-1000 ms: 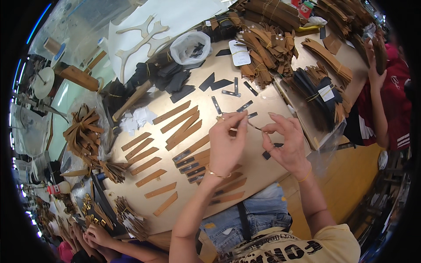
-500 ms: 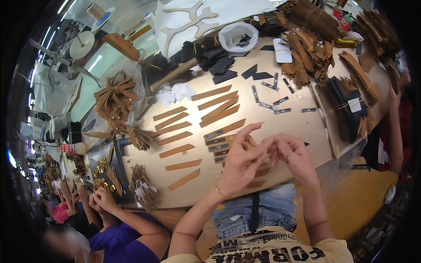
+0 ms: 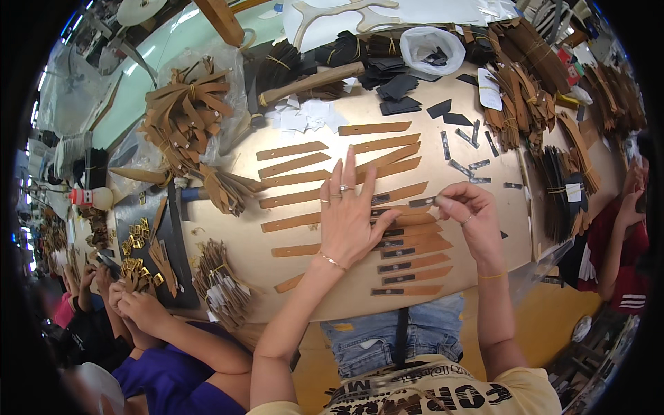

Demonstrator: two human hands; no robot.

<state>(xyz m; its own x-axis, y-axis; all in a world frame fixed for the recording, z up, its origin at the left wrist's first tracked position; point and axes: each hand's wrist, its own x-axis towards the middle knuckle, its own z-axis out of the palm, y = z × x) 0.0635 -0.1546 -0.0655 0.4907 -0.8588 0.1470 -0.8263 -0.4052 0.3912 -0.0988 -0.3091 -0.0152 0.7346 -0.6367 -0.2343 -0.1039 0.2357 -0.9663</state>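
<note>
My left hand (image 3: 348, 220) lies palm down with fingers spread over the brown leather strips in the middle of the table. My right hand (image 3: 476, 220) pinches a small dark strip with a shiny metal piece (image 3: 422, 202) between thumb and forefinger, above the right-hand column of strips. Lower in that column, leather strips (image 3: 425, 274) carry similar dark pieces (image 3: 397, 279) on their left ends. Farther up, a leather strip (image 3: 374, 128) shows no dark piece. Left of my hand runs another column of leather strips (image 3: 290, 151), some partly hidden by my hand and wrist.
Loose dark metal-bearing pieces (image 3: 460, 168) lie at the right. Behind are black patches (image 3: 398, 87), white paper pieces (image 3: 304, 117), a wooden-handled hammer (image 3: 311, 83) and a white tub (image 3: 408, 52). Bundled leather strips (image 3: 185, 114) and gold buckles (image 3: 137, 235) are at left. Co-workers' hands work both sides.
My hands, together before, are now apart. The left has moved left and flattened over the strips; the right now visibly holds the dark piece. The whole view has shifted somewhat.
</note>
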